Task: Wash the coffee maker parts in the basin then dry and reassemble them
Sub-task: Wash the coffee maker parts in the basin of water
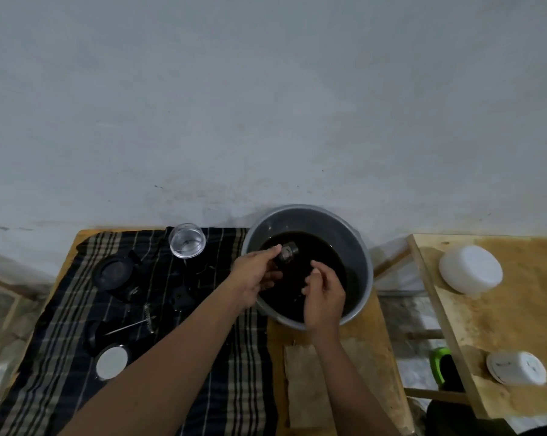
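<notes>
A grey basin [358, 247] full of dark water sits on the wooden table. Over it my left hand [254, 275] grips a small metal cylindrical part [287, 253] by its dark lower end. My right hand [324, 297] hovers just to its right above the water, fingers loosely curled, holding nothing I can see. On the striped cloth [61, 357] to the left lie other parts: a clear glass cup [187, 240], a black round lid [114, 272], a black piece [180, 297], a thin metal rod with a spring [133, 325] and a white disc [112, 362].
A wooden block [306, 382] lies on the table in front of the basin. A second wooden table [502, 325] at the right carries two white round containers [470, 269] [516, 368]. A green and black object [443, 366] sits in the gap. The wall is close behind.
</notes>
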### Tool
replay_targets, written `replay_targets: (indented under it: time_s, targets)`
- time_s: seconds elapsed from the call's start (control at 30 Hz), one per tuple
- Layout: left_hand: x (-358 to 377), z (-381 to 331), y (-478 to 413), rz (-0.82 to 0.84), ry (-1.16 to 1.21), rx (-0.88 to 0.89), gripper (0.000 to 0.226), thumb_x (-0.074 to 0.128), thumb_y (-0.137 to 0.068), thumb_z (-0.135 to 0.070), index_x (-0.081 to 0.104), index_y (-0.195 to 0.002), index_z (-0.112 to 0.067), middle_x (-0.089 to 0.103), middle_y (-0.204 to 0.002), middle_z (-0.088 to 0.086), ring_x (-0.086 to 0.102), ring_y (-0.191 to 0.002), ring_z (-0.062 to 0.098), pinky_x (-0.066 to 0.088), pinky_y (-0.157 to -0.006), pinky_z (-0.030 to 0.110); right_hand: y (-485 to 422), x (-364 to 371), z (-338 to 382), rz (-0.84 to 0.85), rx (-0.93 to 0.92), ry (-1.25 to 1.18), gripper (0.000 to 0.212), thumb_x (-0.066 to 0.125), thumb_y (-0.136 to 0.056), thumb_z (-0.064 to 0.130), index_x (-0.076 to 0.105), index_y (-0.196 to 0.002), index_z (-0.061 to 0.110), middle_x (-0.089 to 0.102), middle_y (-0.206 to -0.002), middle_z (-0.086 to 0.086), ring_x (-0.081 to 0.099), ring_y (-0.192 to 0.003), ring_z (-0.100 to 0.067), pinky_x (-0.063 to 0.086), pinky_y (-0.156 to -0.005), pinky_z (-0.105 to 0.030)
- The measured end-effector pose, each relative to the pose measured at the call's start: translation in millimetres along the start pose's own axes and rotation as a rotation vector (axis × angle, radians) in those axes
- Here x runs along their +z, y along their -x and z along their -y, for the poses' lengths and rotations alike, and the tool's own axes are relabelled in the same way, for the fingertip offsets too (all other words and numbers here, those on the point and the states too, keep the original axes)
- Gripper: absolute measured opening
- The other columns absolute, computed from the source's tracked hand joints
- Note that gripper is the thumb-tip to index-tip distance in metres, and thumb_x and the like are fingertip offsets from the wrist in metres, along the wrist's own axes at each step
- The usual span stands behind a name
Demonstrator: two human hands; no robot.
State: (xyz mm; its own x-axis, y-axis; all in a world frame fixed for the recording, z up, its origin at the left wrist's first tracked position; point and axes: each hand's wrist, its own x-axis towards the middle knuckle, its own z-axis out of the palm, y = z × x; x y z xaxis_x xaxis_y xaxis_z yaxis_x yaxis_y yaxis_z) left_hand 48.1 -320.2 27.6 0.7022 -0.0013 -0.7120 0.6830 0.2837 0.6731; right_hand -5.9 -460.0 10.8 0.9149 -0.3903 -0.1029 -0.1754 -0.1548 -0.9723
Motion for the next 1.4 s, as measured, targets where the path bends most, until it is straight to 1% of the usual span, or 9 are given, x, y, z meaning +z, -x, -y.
replay_targets:
  time_s: [0.1,0.23,0.47,0.57,0.67,0.87,1.0,1.17,1.4]
  targets:
    - [15,3,-31,-0.026,0.06,-0.012,0.04,0.073,-0.094,-0.021,0.061,-0.13,-0.009,0.072,-0.118,0.013,0.07,-0.083,0.022,0.058,-0.075,0.032,-43,-6,-15,-0.027,0.767,-0.463,0.038,0.05,-0.104,0.029,0.057,-0.134,0.006,0.065,-0.107,-0.015,0.065,-0.1,-0.027,0.053,-0.093,-0.041]
    - [28,14,-67,-0.059,0.038,-0.068,0.046,0.074,-0.094,-0.012,0.056,-0.136,-0.012,0.071,-0.111,0.008,0.069,-0.087,0.022,0.057,-0.077,0.034,-72,-6,-34,-0.079,1.077,-0.555,0.06,0.048,-0.102,0.04,0.039,-0.151,0.006,0.049,-0.14,-0.022,0.047,-0.132,-0.038,0.034,-0.115,-0.053]
    - [42,38,-90,-0.113,-0.041,-0.076,0.044,0.074,-0.09,0.0,0.058,-0.127,-0.019,0.071,-0.112,0.013,0.071,-0.094,0.027,0.059,-0.084,0.04,-89,1,-31,-0.02,1.028,-0.603,0.051,0.047,-0.104,0.038,0.053,-0.14,0.002,0.062,-0.119,-0.02,0.061,-0.104,-0.031,0.046,-0.104,-0.044]
    - [43,40,-95,-0.141,-0.036,-0.046,0.048,0.076,-0.087,0.001,0.06,-0.128,-0.018,0.073,-0.11,0.015,0.072,-0.099,0.028,0.061,-0.087,0.04,-101,3,-15,0.178,0.978,-0.605,0.055,0.045,-0.106,0.036,0.047,-0.144,-0.004,0.06,-0.13,-0.022,0.058,-0.12,-0.032,0.039,-0.113,-0.042]
    - [43,39,-95,-0.146,-0.046,-0.045,0.046,0.078,-0.086,0.0,0.06,-0.123,-0.022,0.072,-0.107,0.01,0.072,-0.096,0.024,0.06,-0.085,0.037,-109,-2,-18,0.133,1.02,-0.546,0.061,0.047,-0.105,0.034,0.033,-0.153,-0.002,0.046,-0.149,-0.024,0.043,-0.14,-0.036,0.031,-0.12,-0.044]
    - [40,42,-93,-0.131,-0.032,-0.06,0.05,0.077,-0.086,0.002,0.06,-0.127,-0.02,0.072,-0.113,0.013,0.071,-0.091,0.025,0.06,-0.08,0.035,-93,-7,-45,-0.026,1.154,-0.595,0.052,0.05,-0.102,0.037,0.047,-0.144,0.006,0.062,-0.115,-0.02,0.06,-0.102,-0.034,0.045,-0.098,-0.047]
    - [41,43,-95,-0.151,-0.02,-0.048,0.049,0.078,-0.086,0.001,0.061,-0.129,-0.016,0.071,-0.113,0.013,0.071,-0.096,0.025,0.061,-0.083,0.039,-99,2,-23,0.193,1.044,-0.648,0.052,0.044,-0.106,0.036,0.049,-0.144,0.001,0.062,-0.126,-0.018,0.056,-0.121,-0.03,0.037,-0.114,-0.042]
    - [42,36,-91,-0.155,0.005,-0.113,0.038,0.073,-0.094,-0.015,0.056,-0.128,-0.018,0.07,-0.113,0.009,0.071,-0.1,0.028,0.059,-0.086,0.043,-106,1,-8,0.175,0.998,-0.527,0.062,0.051,-0.104,0.034,0.031,-0.155,0.006,0.043,-0.152,-0.021,0.04,-0.142,-0.036,0.03,-0.121,-0.048]
    - [40,35,-86,-0.125,-0.07,-0.224,0.038,0.068,-0.092,-0.049,0.065,-0.112,-0.017,0.072,-0.109,0.015,0.072,-0.094,0.03,0.06,-0.081,0.041,-90,-6,-35,0.237,0.795,-0.34,0.042,0.05,-0.106,0.021,0.048,-0.147,0.019,0.059,-0.133,-0.006,0.056,-0.125,-0.027,0.044,-0.11,-0.044]
